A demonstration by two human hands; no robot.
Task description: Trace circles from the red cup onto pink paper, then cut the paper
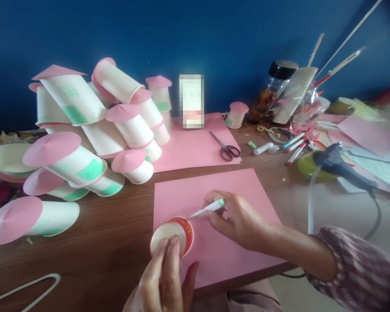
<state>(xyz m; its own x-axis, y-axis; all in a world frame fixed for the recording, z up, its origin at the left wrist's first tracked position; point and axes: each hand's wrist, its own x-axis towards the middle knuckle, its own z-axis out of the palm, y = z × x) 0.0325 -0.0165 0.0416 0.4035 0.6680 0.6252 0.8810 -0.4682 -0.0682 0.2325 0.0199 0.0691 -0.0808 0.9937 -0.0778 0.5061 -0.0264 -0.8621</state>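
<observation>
At lower centre of the frame, the left hand (pixel 164 277), thumb apart, presses a round red-and-white paper cup (pixel 171 229) on a flat pink paper sheet (pixel 188 190). The grip of the right hand (pixel 235 216) is clamped on a slim white green-ended marker (pixel 216 205) beside the cup.

stacked cups (pixel 100 134) block left; room above scissors (pixel 225 147)
</observation>
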